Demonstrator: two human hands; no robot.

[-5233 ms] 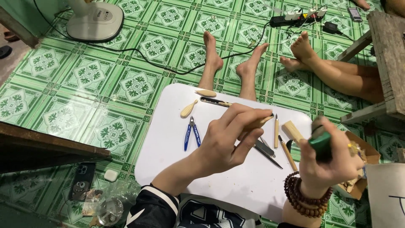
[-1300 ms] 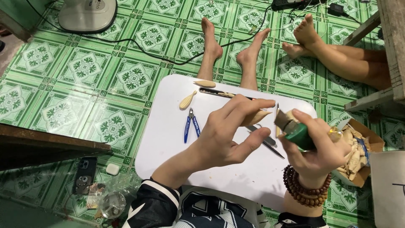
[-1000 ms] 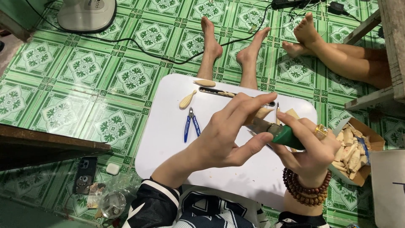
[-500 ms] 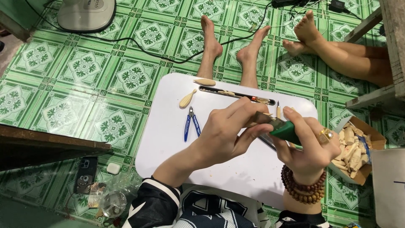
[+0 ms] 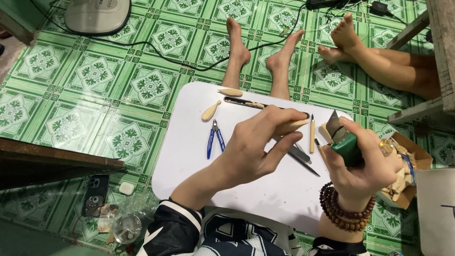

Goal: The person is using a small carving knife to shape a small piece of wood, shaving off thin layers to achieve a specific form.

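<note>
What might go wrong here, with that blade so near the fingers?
The knife in the right hand has its bare blade up, close to the left hand holding a small wood piece; a slip might cut a finger. Sharp tools on the white board lie under both wrists.

left hand [image 5: 256, 144] pinching, right hand [image 5: 362, 159] fisted, wrist raised

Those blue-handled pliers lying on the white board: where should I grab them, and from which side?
Grip the blue-handled pliers across both blue handles, the widest and thickest part. They lie flat on the white board, dark nose toward the far edge, handles splayed toward the person. Probably come from above on the left, where the board is bare; the left hand, holding a wooden piece, crowds the other side.
</note>
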